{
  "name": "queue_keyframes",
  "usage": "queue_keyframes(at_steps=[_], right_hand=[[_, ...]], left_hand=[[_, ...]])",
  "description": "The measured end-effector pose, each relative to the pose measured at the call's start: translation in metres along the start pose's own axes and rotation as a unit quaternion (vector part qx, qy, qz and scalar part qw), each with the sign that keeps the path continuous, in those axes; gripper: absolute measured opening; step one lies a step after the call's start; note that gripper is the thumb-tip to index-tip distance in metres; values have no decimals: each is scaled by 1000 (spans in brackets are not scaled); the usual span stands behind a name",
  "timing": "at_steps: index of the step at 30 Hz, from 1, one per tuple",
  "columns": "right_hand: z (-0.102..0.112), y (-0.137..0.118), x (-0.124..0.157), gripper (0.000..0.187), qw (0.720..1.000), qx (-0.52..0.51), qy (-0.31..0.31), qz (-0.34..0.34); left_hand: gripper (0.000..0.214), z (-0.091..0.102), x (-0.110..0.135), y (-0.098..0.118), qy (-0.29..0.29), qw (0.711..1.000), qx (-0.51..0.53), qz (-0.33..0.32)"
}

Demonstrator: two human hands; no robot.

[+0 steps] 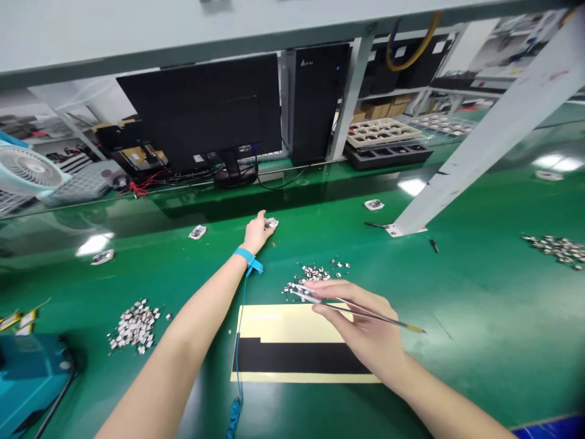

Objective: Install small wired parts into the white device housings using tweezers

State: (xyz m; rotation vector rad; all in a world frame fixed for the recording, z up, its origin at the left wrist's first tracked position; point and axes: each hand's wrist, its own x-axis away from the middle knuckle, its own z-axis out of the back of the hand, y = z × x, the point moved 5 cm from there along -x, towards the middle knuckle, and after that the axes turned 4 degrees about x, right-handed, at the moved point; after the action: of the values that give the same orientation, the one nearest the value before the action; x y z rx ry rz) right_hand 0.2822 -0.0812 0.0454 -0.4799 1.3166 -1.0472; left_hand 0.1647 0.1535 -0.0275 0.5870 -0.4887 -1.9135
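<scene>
While pinched between thumb and fingers of the right hand [361, 323], slim steel tweezers [375, 317] with a gold-coloured end, tips angled down at the near edge of a loose heap of tiny silver-and-black components [311, 274] (each piece flat and squarish, too small for any detail). Heap scattered on a green anti-static mat [411, 390], just above a cream sheet with a black band [292, 360]. Whether the tweezer tips close on a piece: impossible to tell. Left hand [258, 235] stretched forward, fingers together, fingertips on or right beside a small silver module [271, 223], with no telling whether clamped on it. Around that wrist, a blue wrist strap [247, 256], its blue cord [237, 360] trailing down past the sheet. Elsewhere on the mat, a similar module [197, 231] lying apart, a second heap of components [135, 325] to the left, a third heap [557, 250] far right, and a teal machine [27, 384] at the lower left corner. Beyond, a black monitor [196, 110], a computer tower [315, 103], stacked parts trays [382, 137], and a white desk fan [27, 172] at far left
</scene>
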Motion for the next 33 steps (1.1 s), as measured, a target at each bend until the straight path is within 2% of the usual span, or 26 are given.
queue_keyframes(at_steps=[3, 5, 7, 10, 12, 16, 19, 22, 24, 26, 28, 30, 33], right_hand=[[9, -7, -3, 26, 1000, 7, 9, 23], [14, -10, -4, 30, 1000, 8, 2, 24], [15, -15, -4, 33, 999, 5, -15, 34], [12, -21, -1, 35, 997, 2, -63, 55], [9, -23, 2, 38, 994, 6, -92, 64], [9, -25, 7, 43, 989, 21, -121, 81], [10, -30, 9, 38, 982, 46, -144, 111], [12, -42, 13, 34, 965, 106, -168, 173], [13, -47, 15, 36, 959, 108, -179, 190], [17, -47, 14, 38, 974, 65, -150, 156], [22, -41, 13, 39, 991, 20, -87, 96], [23, -36, 12, 40, 997, 1, -50, 51], [19, -34, 13, 40, 997, 0, -61, 36]], left_hand=[[64, 23, 31, 24, -29, 997, 57, -36], [71, 39, 66, 48, -57, 990, 104, -75], [72, 56, 106, 74, -81, 967, 193, -145], [66, 73, 152, 98, -100, 960, 181, -190], [66, 78, 167, 105, -113, 957, 173, -204], [65, 80, 171, 108, -125, 952, 162, -229], [58, 81, 171, 110, -124, 951, 140, -245], [35, 84, 173, 114, -125, 947, 143, -258], [16, 86, 175, 117, -126, 944, 151, -266], [6, 88, 176, 118, -109, 943, 165, -267], [10, 90, 176, 118, -84, 942, 190, -262], [15, 92, 177, 117, -67, 938, 221, -259], [16, 92, 180, 117, -54, 931, 249, -260]])
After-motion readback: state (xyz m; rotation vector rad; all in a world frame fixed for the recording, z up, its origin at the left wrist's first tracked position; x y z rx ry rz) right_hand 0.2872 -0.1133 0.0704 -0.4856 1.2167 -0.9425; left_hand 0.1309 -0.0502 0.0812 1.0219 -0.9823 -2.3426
